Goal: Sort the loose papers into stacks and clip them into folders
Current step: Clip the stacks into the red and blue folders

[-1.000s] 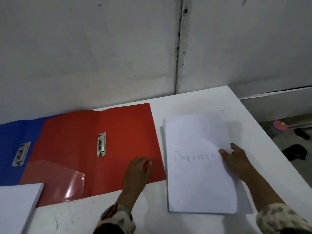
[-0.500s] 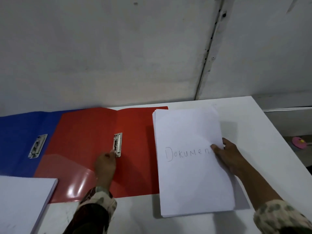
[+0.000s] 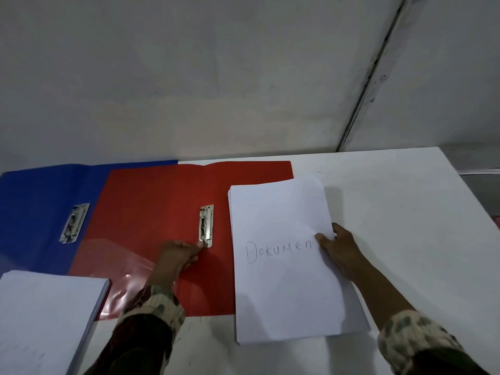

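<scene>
Nearest, left corner: plain paper stack [image 3: 46, 307] on the white table [image 3: 405, 201]. Right hand [image 3: 339, 247] gripping the "Dokumen" stack [image 3: 284, 266] by its right edge, overlapping the open red folder [image 3: 151, 201]. Left hand [image 3: 176, 254] pinching the metal clip [image 3: 206, 226]. Farther left, blue folder [image 3: 38, 196].

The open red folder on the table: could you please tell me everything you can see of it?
The open red plastic folder lies flat on the white table, its inside facing up. A silver metal spring clip sits beside the centre fold, and a clear glossy pocket covers its lower left. It overlaps the open blue folder. The left hand touches the clip's lower end; the stack of white paper marked "Dokumen" overlaps its right edge.
</scene>
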Motion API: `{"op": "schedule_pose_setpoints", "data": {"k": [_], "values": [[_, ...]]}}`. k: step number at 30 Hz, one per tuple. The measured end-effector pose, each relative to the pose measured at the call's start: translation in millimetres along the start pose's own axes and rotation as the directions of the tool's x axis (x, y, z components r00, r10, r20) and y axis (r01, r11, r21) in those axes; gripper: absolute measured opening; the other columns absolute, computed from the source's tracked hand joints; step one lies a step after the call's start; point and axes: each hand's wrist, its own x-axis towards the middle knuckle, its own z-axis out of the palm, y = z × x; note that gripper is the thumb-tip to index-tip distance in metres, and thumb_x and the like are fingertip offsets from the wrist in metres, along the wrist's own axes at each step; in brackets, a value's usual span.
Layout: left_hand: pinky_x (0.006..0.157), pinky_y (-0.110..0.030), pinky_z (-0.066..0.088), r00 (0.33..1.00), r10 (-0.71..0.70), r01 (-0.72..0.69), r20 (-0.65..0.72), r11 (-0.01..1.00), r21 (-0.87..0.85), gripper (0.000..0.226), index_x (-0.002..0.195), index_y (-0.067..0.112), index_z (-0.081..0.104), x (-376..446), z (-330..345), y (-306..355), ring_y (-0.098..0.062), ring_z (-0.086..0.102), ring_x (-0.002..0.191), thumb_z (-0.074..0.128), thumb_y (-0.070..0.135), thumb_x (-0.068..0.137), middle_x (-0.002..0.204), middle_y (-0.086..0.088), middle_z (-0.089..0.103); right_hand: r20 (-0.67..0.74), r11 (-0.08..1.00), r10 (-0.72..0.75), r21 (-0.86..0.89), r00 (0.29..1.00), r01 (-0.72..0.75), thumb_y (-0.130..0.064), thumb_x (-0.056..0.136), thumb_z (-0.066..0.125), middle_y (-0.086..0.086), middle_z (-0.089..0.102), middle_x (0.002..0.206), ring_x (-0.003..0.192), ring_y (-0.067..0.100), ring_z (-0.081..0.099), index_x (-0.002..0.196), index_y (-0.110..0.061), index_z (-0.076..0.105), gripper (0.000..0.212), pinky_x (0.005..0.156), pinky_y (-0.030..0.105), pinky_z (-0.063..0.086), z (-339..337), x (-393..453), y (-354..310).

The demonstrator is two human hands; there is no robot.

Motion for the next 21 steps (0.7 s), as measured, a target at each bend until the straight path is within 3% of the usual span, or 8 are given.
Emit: {"op": "schedule_pose_setpoints", "data": {"k": [2,4,7,13,16,21], "values": [[0.028,-0.008,0.033,1.0,-0.018,0.018,0.0,1.0,-0.016,0.027,0.065,0.007,0.049,3.0,-2.4,-1.1,0.001,0.045,0.023,0.071,0.013,0.079,0.048,-0.003,0.055,-0.006,1.0,-0.015,-0.025,1.0,0.014,-0.008,0.09,0.054,0.006,0.061,0.092,0.081,0.021,0.056,0.098,-0.015,0.053,0.011,0.076,0.026,0.043,6.4,2.3,-2.4],[0.029,-0.008,0.034,1.0,-0.013,0.013,-0.009,0.999,-0.035,0.029,0.061,0.006,0.052,6.0,-5.1,-3.5,0.0,0.045,0.024,0.076,0.015,0.074,0.04,-0.001,0.055,-0.009,0.998,-0.037,-0.049,0.999,0.036,-0.008,0.09,0.053,-0.002,0.058,0.08,0.07,0.013,0.055,0.096,-0.015,0.053,0.009,0.063,0.022,0.042,10.8,3.8,-4.9],[0.032,-0.009,0.037,0.999,0.011,-0.012,-0.033,1.0,-0.025,0.032,0.056,0.006,0.055,8.1,-6.5,-7.7,0.0,0.045,0.025,0.081,0.02,0.068,0.032,0.003,0.054,-0.015,0.995,-0.053,-0.089,0.999,0.051,-0.007,0.089,0.053,-0.003,0.056,0.075,0.064,0.007,0.051,0.094,-0.012,0.054,0.007,0.058,0.017,0.039,17.4,6.7,-4.1],[0.039,-0.013,0.039,0.979,0.168,-0.159,-0.116,0.984,0.078,0.037,0.054,0.004,0.061,-4.7,-5.2,-11.1,-0.002,0.046,0.032,0.083,0.031,0.063,0.035,0.003,0.057,-0.024,0.991,-0.08,-0.114,0.997,0.076,-0.006,0.089,0.054,-0.009,0.055,0.073,0.067,0.006,0.052,0.092,-0.011,0.053,0.006,0.06,0.019,0.04,19.8,5.8,-2.7],[0.04,-0.009,0.042,0.984,0.151,-0.149,-0.089,0.988,0.025,0.033,0.064,0.002,0.062,-7.9,-10.8,-12.6,0.0,0.052,0.036,0.078,0.029,0.07,0.043,0.002,0.061,-0.007,0.992,-0.077,-0.101,0.997,0.076,-0.006,0.09,0.054,0.0,0.058,0.083,0.077,0.018,0.053,0.095,-0.012,0.052,0.008,0.073,0.025,0.04,21.3,3.6,-2.7],[0.039,-0.008,0.043,0.985,0.173,-0.173,-0.015,0.985,0.011,0.025,0.071,0.003,0.059,-9.0,-6.1,-6.0,0.001,0.054,0.034,0.07,0.022,0.08,0.056,-0.006,0.061,-0.014,0.992,-0.079,-0.101,0.997,0.077,-0.006,0.089,0.055,0.004,0.058,0.092,0.084,0.021,0.053,0.096,-0.012,0.052,0.008,0.075,0.024,0.038,19.7,5.2,-3.4]]}}
